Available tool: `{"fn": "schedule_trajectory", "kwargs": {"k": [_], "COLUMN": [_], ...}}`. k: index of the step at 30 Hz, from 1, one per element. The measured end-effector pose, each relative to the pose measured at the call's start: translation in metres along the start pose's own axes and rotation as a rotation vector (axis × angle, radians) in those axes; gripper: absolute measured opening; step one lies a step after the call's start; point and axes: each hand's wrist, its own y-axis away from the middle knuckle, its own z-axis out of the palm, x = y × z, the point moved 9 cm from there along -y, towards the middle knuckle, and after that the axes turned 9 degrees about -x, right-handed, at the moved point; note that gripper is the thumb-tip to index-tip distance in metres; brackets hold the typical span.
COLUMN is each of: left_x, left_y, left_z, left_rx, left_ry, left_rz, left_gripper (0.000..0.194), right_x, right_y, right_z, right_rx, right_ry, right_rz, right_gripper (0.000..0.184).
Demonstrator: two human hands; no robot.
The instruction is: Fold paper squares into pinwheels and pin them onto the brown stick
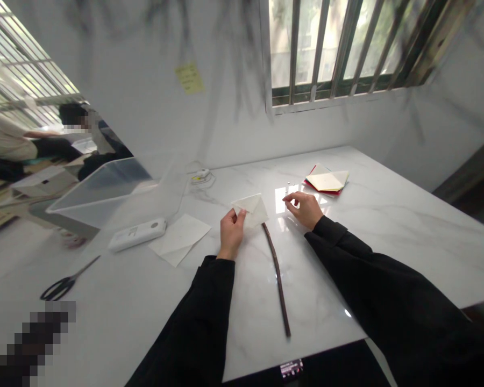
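Note:
My left hand (232, 232) is closed on a folded piece of off-white paper (255, 208), thumb on top. A brown twig (278, 271) lies on the table, its upper end close to the paper's lower edge. My right hand (304, 208) hovers over the table to the right of the paper, apart from it. Its thumb and index finger are curled together; whatever they may pinch is too small to make out. Tiny shiny bits lie just beyond its fingertips. Left of my left hand is another creased off-white sheet (181, 239).
Folded red and cream papers (326, 180) lie at the back right. To the left are a white device (137, 234), black-handled scissors (62, 285) and a clear plastic bin (100, 188). A white cable (201, 174) lies by the wall. Other people sit at the far left.

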Motion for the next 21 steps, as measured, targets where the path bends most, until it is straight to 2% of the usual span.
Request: {"fn": "schedule_trajectory", "kwargs": {"k": [2,5,7,9,12,16,21], "left_x": [-0.003,-0.007,-0.007,-0.007,-0.006,-0.003,-0.007], "left_y": [0.001,0.003,0.005,0.008,0.014,0.019,0.015], "left_z": [0.008,0.018,0.024,0.030,0.037,0.041,0.033], "left_rx": [-0.048,-0.117,-0.160,-0.198,-0.247,-0.246,-0.189], "left_ry": [0.029,0.070,0.088,0.085,0.037,0.073,0.221], "left_rz": [-0.023,-0.045,-0.056,-0.084,-0.155,-0.208,-0.243], "left_gripper": [0.052,0.055,0.057,0.059,0.064,0.063,0.049], "right_x": [-0.014,-0.030,-0.036,-0.039,-0.038,-0.031,-0.023], "right_y": [0.004,0.009,0.012,0.014,0.014,0.012,0.009], "right_z": [0.010,0.027,0.035,0.039,0.041,0.042,0.052], "right_rx": [-0.020,-0.074,-0.107,-0.129,-0.131,-0.113,-0.141], "right_ry": [-0.155,-0.382,-0.452,-0.473,-0.506,-0.608,-0.805], "right_rz": [-0.018,-0.005,0.016,0.034,0.059,0.094,0.183], "right_gripper": [0.021,0.048,0.061,0.060,0.046,0.033,0.043]}}
